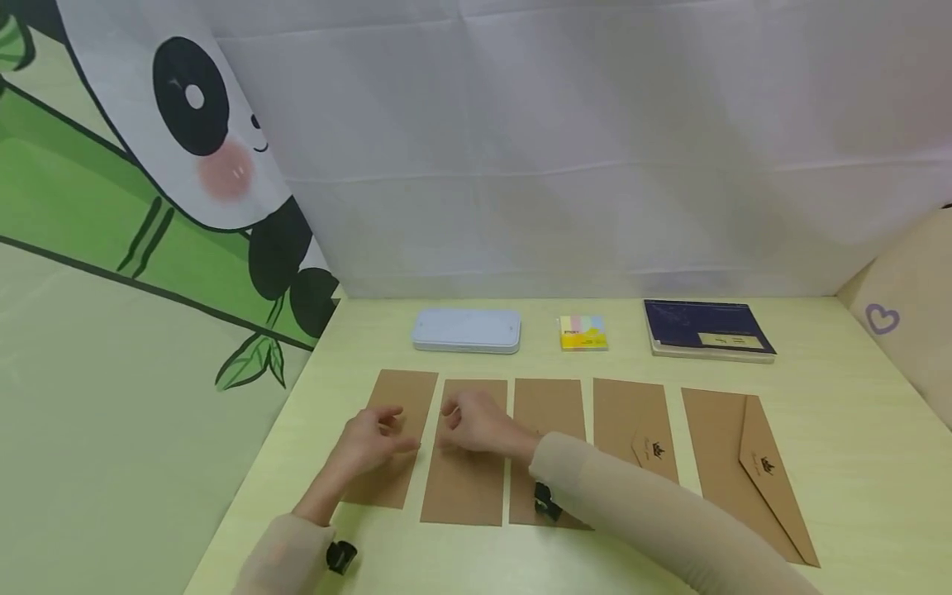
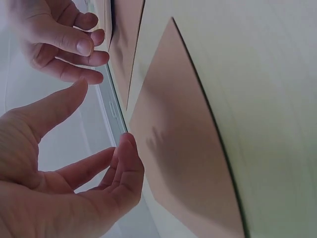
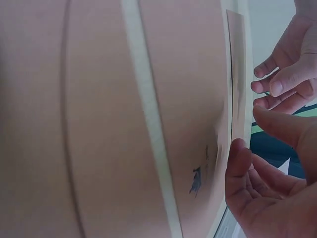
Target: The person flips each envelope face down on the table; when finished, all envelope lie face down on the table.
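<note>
A row of several brown kraft envelopes lies flat across the table. My left hand (image 1: 372, 445) hovers over the leftmost envelope (image 1: 409, 388), its thumb and fingers apart with nothing between them. Above the second envelope (image 1: 463, 500) is my right hand (image 1: 482, 423), fingers loosely bent and also holding nothing. In the left wrist view, a shadow falls on the envelope (image 2: 173, 134) below the left hand (image 2: 79, 183). The right forearm passes over the third envelope (image 1: 549, 401) and partly hides the fourth envelope (image 1: 625, 405). On the rightmost envelope (image 1: 710, 438), a pointed flap and a small crown print show.
Behind the row stand a pale blue flat case (image 1: 466, 329), a pack of sticky notes (image 1: 583, 332) and a dark blue book (image 1: 702, 324). White cloth (image 1: 558, 165) hangs at the table's back edge. A panda-painted wall (image 1: 149, 289) borders the left side.
</note>
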Demonstrator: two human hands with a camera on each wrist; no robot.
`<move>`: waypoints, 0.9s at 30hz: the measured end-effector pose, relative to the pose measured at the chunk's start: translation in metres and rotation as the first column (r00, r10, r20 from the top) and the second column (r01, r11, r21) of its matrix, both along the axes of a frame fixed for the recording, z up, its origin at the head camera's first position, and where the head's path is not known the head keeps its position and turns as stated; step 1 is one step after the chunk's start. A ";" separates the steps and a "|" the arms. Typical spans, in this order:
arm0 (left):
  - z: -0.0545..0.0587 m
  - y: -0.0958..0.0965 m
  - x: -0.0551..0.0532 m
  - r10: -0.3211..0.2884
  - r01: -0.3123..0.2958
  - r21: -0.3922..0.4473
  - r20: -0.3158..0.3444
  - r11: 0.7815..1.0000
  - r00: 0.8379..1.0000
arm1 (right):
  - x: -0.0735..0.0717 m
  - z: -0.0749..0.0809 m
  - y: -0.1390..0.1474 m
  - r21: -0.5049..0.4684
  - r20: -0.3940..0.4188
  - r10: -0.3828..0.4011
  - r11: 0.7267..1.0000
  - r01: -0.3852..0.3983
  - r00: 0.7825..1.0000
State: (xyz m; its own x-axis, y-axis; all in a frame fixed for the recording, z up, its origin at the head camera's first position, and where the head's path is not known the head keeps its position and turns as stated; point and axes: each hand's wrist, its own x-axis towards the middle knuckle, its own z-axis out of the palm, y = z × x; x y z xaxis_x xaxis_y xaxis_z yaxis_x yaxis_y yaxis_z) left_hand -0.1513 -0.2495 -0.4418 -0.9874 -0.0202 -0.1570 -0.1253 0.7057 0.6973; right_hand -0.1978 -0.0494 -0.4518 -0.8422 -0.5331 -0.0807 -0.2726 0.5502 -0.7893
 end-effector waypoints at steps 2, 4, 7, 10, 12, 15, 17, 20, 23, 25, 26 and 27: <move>-0.001 0.003 0.000 -0.018 0.018 0.017 -0.007 1.000 1.000 | -0.001 -0.001 0.004 0.027 -0.027 0.018 0.999 -0.017 0.999; -0.001 0.006 0.000 -0.027 0.027 0.032 -0.007 0.999 1.000 | -0.002 -0.002 0.010 0.054 -0.048 0.034 0.998 -0.031 0.998; -0.001 0.009 0.001 -0.042 0.043 0.061 -0.008 0.997 0.999 | -0.003 -0.004 0.019 0.095 -0.080 0.066 0.994 -0.058 0.995; -0.001 0.012 0.001 -0.061 0.062 0.089 -0.008 0.994 0.998 | -0.004 -0.006 0.029 0.119 -0.116 0.110 0.988 -0.096 0.987; -0.002 0.014 0.001 -0.069 0.069 0.090 -0.004 0.993 0.998 | -0.005 -0.008 0.034 0.140 -0.147 0.139 0.983 -0.118 0.979; -0.004 0.017 0.001 -0.076 0.076 0.075 -0.003 0.994 0.997 | -0.004 -0.007 0.040 0.156 -0.152 0.149 0.980 -0.125 0.977; -0.004 0.019 0.001 -0.080 0.080 0.062 -0.001 0.995 0.997 | -0.003 -0.008 0.043 0.174 -0.157 0.146 0.978 -0.118 0.977; -0.004 0.020 0.001 -0.086 0.086 0.041 0.003 0.995 0.996 | -0.002 -0.006 0.048 0.187 -0.152 0.134 0.977 -0.105 0.979; -0.003 0.021 0.002 -0.090 0.090 0.030 0.011 0.995 0.996 | -0.001 -0.004 0.052 0.205 -0.156 0.119 0.975 -0.085 0.981; -0.002 0.022 0.001 -0.110 0.109 0.016 0.017 0.994 0.994 | -0.001 -0.004 0.054 0.215 -0.156 0.103 0.974 -0.068 0.982; -0.002 0.022 0.001 -0.121 0.121 0.015 0.019 0.993 0.992 | -0.001 -0.004 0.055 0.217 -0.156 0.096 0.974 -0.061 0.983; -0.002 0.023 0.000 -0.129 0.129 0.016 0.022 0.992 0.991 | -0.001 -0.004 0.056 0.222 -0.157 0.090 0.974 -0.054 0.983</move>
